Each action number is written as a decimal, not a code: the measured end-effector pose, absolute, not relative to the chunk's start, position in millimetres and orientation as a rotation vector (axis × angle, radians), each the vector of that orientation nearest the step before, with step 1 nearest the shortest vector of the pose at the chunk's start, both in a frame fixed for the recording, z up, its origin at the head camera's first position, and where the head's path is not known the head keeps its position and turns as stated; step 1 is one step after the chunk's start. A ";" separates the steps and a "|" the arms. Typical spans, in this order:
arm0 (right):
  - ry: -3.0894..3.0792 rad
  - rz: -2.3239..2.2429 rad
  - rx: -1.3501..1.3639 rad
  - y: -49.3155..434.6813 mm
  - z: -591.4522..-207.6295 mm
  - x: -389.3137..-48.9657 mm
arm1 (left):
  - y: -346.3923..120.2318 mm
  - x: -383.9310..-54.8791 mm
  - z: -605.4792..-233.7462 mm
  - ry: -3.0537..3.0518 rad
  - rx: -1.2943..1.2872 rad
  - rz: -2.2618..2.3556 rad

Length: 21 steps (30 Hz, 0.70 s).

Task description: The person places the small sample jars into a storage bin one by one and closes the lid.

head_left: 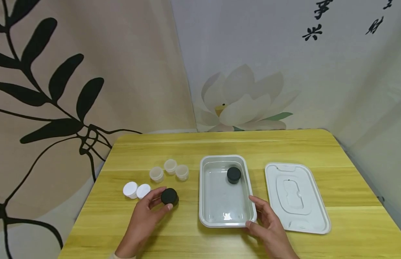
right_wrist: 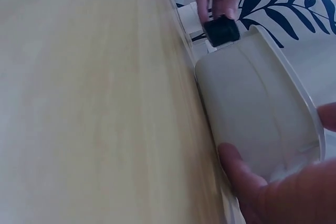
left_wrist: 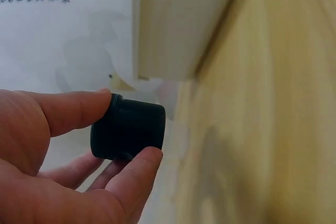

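Note:
My left hand (head_left: pixel 147 212) pinches a small black round jar (head_left: pixel 169 196) between thumb and fingers. The left wrist view shows this jar (left_wrist: pixel 128 127) on its side relative to the camera, with a ridge near one end. On the right, my other hand (head_left: pixel 268 225) grips the near right corner of a white rectangular plastic tub (head_left: pixel 224 208), thumb at the front rim and fingers along the side. Inside the tub, toward its far right, stands another black jar (head_left: pixel 234 175). The right wrist view shows the tub's outer wall (right_wrist: pixel 252 108) between thumb and fingers.
Two white round jars (head_left: pixel 130 189) stand just beyond my left hand. Farther back are three translucent small jars (head_left: pixel 156 174). A white tub lid (head_left: pixel 294 198) lies flat right of the tub on the wooden table (head_left: pixel 349 208). Printed curtains hang behind.

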State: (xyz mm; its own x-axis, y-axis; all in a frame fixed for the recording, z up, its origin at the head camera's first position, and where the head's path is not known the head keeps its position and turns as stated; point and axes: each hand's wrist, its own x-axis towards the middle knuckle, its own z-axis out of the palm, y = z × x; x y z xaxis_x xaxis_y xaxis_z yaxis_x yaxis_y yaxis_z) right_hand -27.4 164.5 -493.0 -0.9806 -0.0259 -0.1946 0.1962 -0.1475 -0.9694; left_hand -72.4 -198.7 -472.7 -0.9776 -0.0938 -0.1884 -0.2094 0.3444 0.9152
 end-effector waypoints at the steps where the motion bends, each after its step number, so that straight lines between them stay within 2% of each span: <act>1: 1.945 -2.269 0.202 164.3 -493.1 -27.3 | -196.8 -73.5 -469.4 2.501 -0.262 1.710; 21: 1.887 -2.316 0.192 165.2 -495.1 -27.1 | -160.6 -120.3 -434.4 2.482 0.045 1.670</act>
